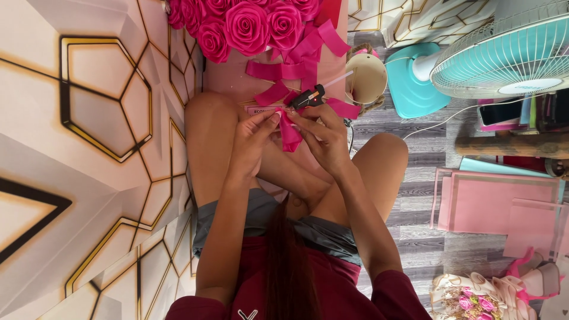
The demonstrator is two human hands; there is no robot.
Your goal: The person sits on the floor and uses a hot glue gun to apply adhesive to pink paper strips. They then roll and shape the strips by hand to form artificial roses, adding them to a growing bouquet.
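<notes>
From the head camera, the left hand (253,137) and the right hand (323,137) meet over the person's lap, fingertips drawn together and pinching a folded pink ribbon piece (290,135) between them; the ribbon hangs from the pinch, with its lower end falling toward the legs. Just beyond the right hand's fingertips lies a black glue gun (308,98), its pale glue stick pointing away toward a round cream-coloured container (367,77), which sits a little past and to the outer side of that hand. More loose pink ribbon strips (278,70) are scattered just past both hands on a pink board (228,80), some touching the glue gun, and one strip pokes out beside the right hand's knuckles. Farther beyond the hands, a cluster of pink ribbon roses (246,24) fills the far end of the board. The bare knees flank the hands on either side, and the forearms hide the part of the lap beneath them. Well out to the right hand's side stands a turquoise fan (504,56) on a grey wooden floor (421,178), with pink paper sheets (492,201) lying nearer the body and a small bouquet (474,299) close to the right elbow. To the left hand's outer side runs a panel with a gold hexagon pattern (89,118).
</notes>
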